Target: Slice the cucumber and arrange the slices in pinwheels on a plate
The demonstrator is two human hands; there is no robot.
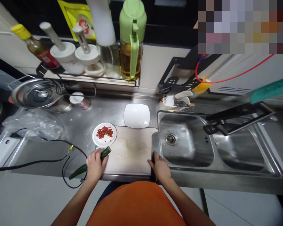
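Observation:
My left hand [95, 164] is closed around a dark green cucumber [79, 171], whose cut end rests over the left side of a pale cutting board [136, 153]. At the board's right edge my right hand [160, 167] grips the dark handle of a kitchen knife [156, 142]. The wide blade points away from me, beside the sink. Chopped red pieces [104, 133] lie on a small white plate [105, 144] at the board's upper left corner. Behind the board sits a white rectangular dish [136, 116] with nothing in it.
A double steel sink [188, 141] lies to the right, with a black faucet [235, 116] over it. On the left are a lidded pot [41, 94], a plastic bag [34, 125] and a black cable [54, 140]. Seasoning jars [87, 61] and an oil bottle [132, 40] stand on the rack behind.

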